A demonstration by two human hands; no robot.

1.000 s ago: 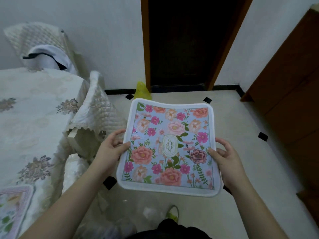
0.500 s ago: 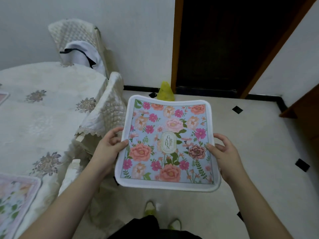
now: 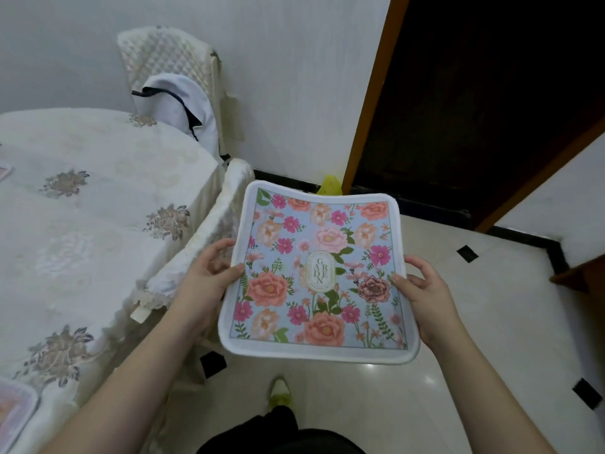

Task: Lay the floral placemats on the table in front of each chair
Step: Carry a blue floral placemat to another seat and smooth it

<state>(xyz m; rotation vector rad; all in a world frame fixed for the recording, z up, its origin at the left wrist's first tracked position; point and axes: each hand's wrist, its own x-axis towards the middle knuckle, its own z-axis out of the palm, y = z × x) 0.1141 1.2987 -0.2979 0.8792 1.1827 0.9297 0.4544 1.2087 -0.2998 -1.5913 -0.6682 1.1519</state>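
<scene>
Chair back [image 3: 209,244] stands between hands and bare tablecloth [image 3: 98,224]

The square floral fabric placemat [image 3: 319,273] is held up over the tiled floor [image 3: 491,371], to the right of the cloth-covered table [image 3: 98,224]. The left hand [image 3: 209,280] grips its left edge, the right hand [image 3: 425,290] its right edge. A quilted-cover chair [image 3: 209,237] stands pushed against the table's near right side, just left of the placemat. A second padded chair [image 3: 173,60] stands at the table's far side, against the wall, with a pale garment [image 3: 183,103] draped over it. Two more floral mats lie on the table at its left: one [image 3: 16,411] at the near corner, another [image 3: 5,172] farther back. Behind the placemat is a dark wooden doorway [image 3: 474,109].
</scene>
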